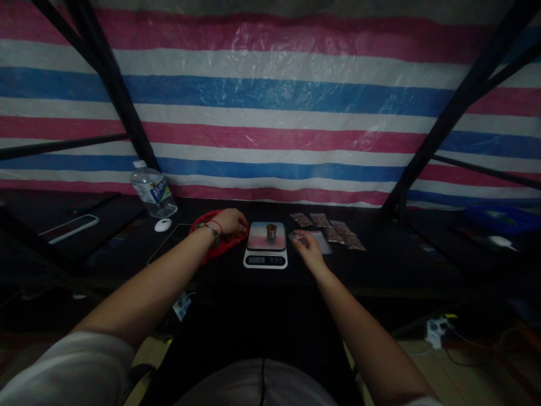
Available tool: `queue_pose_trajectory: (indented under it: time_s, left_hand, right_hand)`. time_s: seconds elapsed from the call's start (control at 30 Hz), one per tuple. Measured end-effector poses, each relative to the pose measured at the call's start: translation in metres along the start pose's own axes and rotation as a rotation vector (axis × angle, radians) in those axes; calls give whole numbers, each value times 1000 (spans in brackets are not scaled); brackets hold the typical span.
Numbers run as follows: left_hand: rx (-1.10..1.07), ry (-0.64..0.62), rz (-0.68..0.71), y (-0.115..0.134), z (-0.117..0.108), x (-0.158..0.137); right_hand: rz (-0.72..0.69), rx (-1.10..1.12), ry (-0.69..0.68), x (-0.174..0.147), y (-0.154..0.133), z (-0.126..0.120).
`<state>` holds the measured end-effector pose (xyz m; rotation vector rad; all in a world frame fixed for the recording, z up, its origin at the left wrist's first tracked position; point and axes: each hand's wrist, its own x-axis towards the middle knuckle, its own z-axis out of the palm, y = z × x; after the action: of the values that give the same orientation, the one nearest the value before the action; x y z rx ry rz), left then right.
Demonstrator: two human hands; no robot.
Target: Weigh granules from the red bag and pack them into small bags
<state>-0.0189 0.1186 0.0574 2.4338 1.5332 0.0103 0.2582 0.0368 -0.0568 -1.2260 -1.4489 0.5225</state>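
Note:
A white digital scale (266,260) sits in front of me on the dark table, with a small metal cup (271,234) of brown bits on its plate. To its left, my left hand (230,221) reaches over a red plastic bag (211,254). Its fingers curl downward at the bag's opening, and what they hold is hidden. On the other side of the scale, my right hand (310,251) is closed on a small clear plastic bag (297,235). Several small packets of brown bits (338,230) lie just beyond that hand, near a pale flat sheet (323,242).
A large clear bottle (154,192) stands at the back left, with a white oval object (163,225) before it. A phone (70,228) lies far left. Black metal posts (122,96) slant at both sides before a striped sheet (274,124). A blue tray (502,219) is far right.

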Motion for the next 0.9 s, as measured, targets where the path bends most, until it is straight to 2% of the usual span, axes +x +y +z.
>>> queue_pose_trajectory:
  time_s: [0.1, 0.23, 0.4, 0.9]
  left_hand:
    - [73, -2, 106, 31, 10, 9]
    - [101, -1, 88, 50, 26, 19]
    - [107, 35, 70, 48, 32, 23]
    - [40, 72, 36, 50, 32, 22]
  right_hand:
    - [4, 6, 8, 0, 1, 0]
    - [9, 10, 9, 0, 0, -1]
    - [-3, 19, -3, 0, 0, -1]
    - [1, -3, -5, 0, -3, -1]
